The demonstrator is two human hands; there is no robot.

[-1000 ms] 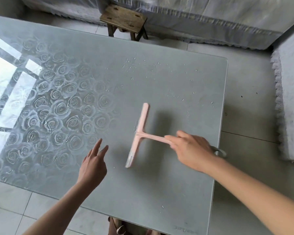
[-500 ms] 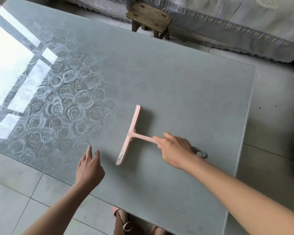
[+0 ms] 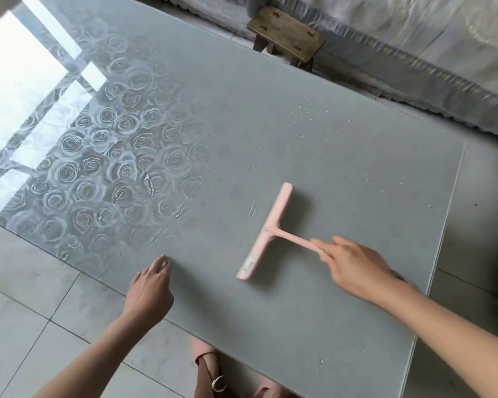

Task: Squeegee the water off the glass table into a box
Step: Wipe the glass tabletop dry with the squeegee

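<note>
A pink T-shaped squeegee (image 3: 266,234) lies blade-down on the grey glass table (image 3: 314,156), its blade running from near to far. My right hand (image 3: 354,267) grips its handle from the right. My left hand (image 3: 150,288) rests by the table's near edge, left of the blade, fingertips touching the glass, holding nothing. Small water drops and streaks (image 3: 150,182) are scattered over the rose pattern and further right. No box is in view.
A low wooden stool (image 3: 285,37) stands on the tiled floor beyond the table's far edge, before a fabric-covered sofa (image 3: 414,53). The table's right edge (image 3: 449,225) borders bare tiles. Sandalled feet (image 3: 213,372) show under the near edge.
The view has swung left, showing more of the rose pattern. The squeegee kept its angle on the glass. My left hand lowered from raised fingers to rest at the table's near edge.
</note>
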